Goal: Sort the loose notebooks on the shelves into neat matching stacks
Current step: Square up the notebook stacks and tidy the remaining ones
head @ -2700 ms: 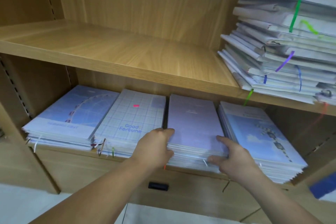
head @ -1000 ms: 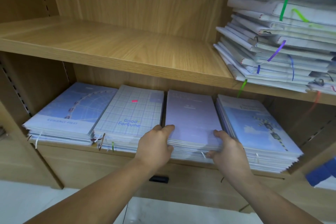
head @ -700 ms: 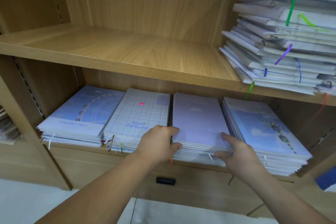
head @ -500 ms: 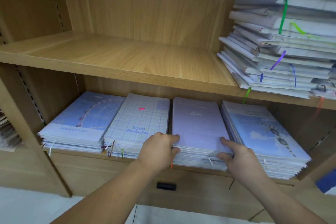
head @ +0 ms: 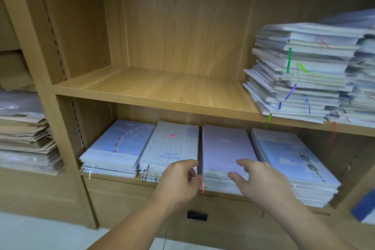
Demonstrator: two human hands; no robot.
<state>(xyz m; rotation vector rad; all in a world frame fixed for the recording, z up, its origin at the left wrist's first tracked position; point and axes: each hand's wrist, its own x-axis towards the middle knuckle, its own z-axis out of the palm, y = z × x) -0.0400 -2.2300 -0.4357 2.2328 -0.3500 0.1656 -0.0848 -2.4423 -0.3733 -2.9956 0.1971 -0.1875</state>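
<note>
Now left hand (head: 178,180) and right hand (head: 261,178) slacker at the lilac stack (head: 225,148)

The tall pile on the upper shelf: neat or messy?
Messy. In the tall pile, notebook edges jut out at differing angles and coloured ribbons dangle loose.

Two wooden shelves are shown. On the lower shelf (head: 121,179), four notebook stacks are laid side by side: a lilac stack (head: 225,148) is placed directly ahead of the right hand (head: 261,180), a grid-covered stack (head: 172,144) just beyond the left hand (head: 178,180), a Ferris-wheel stack (head: 119,146) further to that hand's left, and a sky-blue stack (head: 288,158) to the right hand's right. On the upper shelf (head: 162,89), an untidy pile (head: 300,79) is seen above and right of the right hand.
</note>
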